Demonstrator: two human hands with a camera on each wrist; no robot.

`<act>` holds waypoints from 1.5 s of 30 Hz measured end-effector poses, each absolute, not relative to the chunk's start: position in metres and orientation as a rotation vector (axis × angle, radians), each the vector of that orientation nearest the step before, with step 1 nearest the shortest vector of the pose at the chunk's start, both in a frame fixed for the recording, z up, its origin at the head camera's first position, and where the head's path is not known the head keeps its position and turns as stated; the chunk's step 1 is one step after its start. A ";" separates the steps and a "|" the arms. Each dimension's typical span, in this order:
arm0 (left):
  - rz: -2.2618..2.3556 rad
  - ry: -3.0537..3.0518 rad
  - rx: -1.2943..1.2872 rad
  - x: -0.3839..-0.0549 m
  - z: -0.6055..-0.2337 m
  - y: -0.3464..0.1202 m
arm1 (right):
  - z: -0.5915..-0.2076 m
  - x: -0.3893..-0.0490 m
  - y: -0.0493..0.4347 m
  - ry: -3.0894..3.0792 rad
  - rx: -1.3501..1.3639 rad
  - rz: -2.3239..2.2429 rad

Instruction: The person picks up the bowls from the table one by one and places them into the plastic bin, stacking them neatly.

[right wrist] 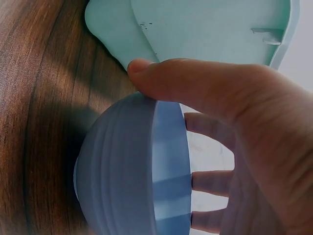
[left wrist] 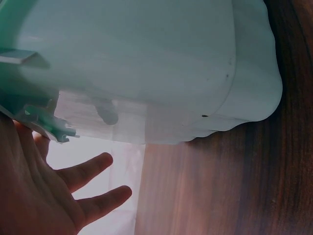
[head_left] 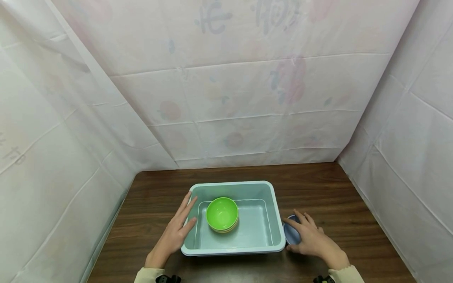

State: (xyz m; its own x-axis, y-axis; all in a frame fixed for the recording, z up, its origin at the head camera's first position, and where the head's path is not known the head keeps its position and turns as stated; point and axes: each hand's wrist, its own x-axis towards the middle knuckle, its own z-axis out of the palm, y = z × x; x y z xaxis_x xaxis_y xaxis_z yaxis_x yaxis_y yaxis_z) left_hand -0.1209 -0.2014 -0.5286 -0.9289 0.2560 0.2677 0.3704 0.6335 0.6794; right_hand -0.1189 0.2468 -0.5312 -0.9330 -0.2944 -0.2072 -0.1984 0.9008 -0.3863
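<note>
A pale green plastic basin [head_left: 253, 226] sits on the table, with a small stack of bowls inside it, a bright green bowl [head_left: 222, 213] on top. My left hand [head_left: 175, 230] rests at the basin's left rim, fingers straight and spread; the left wrist view shows it beside the basin's outer wall [left wrist: 146, 58]. Just right of the basin is a blue bowl [head_left: 291, 234], mouth up, partly covered by my right hand [head_left: 309, 237]. In the right wrist view, the thumb and fingers span the ribbed blue bowl [right wrist: 117, 161] at its rim.
The dark wooden table [head_left: 159, 196] extends on both sides of the basin and behind it. White printed sheeting [head_left: 233, 98] hangs along the back, with more sheeting at the left [head_left: 70, 149] and right [head_left: 407, 149].
</note>
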 end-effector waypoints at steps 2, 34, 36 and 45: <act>-1.174 -2.707 -0.521 -0.121 -0.528 -0.201 | -0.531 -0.119 0.247 2.809 -0.375 -0.526; -1.195 -2.702 -0.526 -0.122 -0.529 -0.201 | -0.529 -0.125 0.253 2.824 -0.374 -0.489; -1.202 -2.701 -0.525 -0.122 -0.529 -0.201 | -0.527 -0.126 0.254 2.815 -0.371 -0.487; -1.195 -2.700 -0.516 -0.122 -0.530 -0.201 | -0.519 -0.130 0.257 2.823 -0.385 -0.486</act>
State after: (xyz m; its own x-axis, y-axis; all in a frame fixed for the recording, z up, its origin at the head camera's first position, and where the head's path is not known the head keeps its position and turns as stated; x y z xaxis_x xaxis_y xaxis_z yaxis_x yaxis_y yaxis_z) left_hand -0.1217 -0.2006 -0.5295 -0.9308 0.2511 0.2657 0.3655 0.6251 0.6897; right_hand -0.1304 0.2574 -0.5190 -0.9336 -0.2979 -0.1991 -0.2142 0.9094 -0.3564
